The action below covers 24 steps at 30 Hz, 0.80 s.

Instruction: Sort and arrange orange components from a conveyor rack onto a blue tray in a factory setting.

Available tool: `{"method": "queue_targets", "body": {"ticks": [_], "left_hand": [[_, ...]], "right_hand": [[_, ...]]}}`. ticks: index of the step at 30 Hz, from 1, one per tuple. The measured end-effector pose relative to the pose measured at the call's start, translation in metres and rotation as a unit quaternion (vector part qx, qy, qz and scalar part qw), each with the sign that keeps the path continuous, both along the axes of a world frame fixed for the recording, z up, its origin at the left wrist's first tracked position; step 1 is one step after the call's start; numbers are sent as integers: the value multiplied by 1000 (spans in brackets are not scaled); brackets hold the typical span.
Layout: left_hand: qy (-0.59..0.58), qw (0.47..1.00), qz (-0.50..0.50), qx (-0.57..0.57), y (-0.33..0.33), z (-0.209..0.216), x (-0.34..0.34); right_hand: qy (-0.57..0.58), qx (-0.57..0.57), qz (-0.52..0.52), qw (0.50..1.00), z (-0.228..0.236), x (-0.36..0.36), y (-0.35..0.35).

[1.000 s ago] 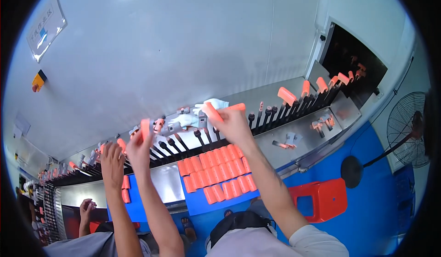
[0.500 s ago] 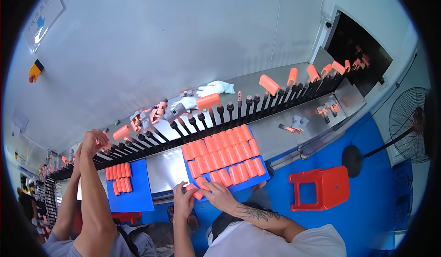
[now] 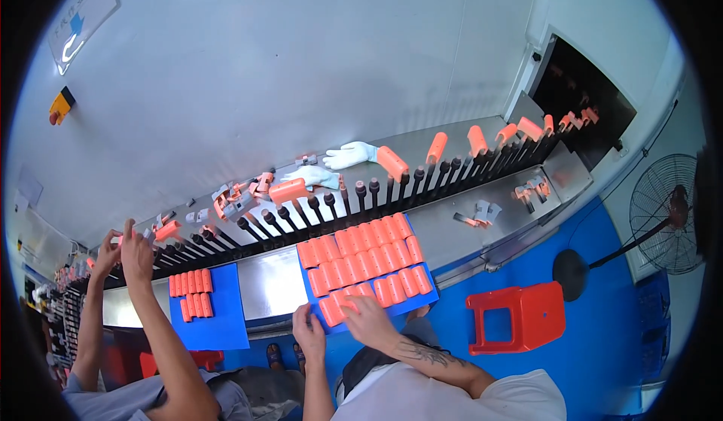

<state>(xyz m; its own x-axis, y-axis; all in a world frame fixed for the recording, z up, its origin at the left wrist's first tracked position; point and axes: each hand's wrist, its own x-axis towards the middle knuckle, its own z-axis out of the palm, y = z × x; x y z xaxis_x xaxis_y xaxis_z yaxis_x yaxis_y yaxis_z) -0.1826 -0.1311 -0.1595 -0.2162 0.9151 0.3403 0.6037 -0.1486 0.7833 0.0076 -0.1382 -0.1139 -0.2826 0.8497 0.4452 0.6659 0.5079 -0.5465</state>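
Note:
Curved orange plastic shells [image 3: 373, 263] lie in close rows on a blue mat [image 3: 419, 297] in front of me. My right hand [image 3: 367, 321], with a tattooed forearm behind it, grips an orange shell [image 3: 348, 302] in the nearest row, its fingers over the top. Just left of that row, by the mat's near left corner, my left hand [image 3: 309, 329] is raised with fingers slightly apart and nothing visible in them. Next to it lies the row's end shell [image 3: 330, 312], apart from the fingers.
Black upright holders [image 3: 374, 189] run along the bench, several bearing orange shells [image 3: 392, 163]. White gloves [image 3: 351, 154] lie behind them. At left, a co-worker's hands [image 3: 135, 254] work near the holders, by another blue mat [image 3: 218, 327]. A red stool [image 3: 538, 317] and fan [image 3: 666, 214] stand right.
The shell near my left hand now lies at the row's end, and that hand has drawn back from it. Shells on the holders have shifted left. The co-worker's hands moved left and lower.

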Motion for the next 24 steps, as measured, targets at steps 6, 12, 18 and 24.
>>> {"method": "queue_targets", "body": {"ticks": [6, 12, 18, 24], "left_hand": [[-225, 963, 53, -137, -5, -40, -34], [-334, 917, 3, -220, 4, -21, 5], [-371, 902, -68, -210, -44, -37, 73], [-446, 871, -9, -206, -121, -11, 150]], "right_hand": [[58, 62, -435, 896, -26, 96, 10], [297, -220, -407, 836, -84, 165, 26], [311, -318, -290, 848, -114, 285, -5], [455, -381, -170, 787, -62, 320, -58]]}}
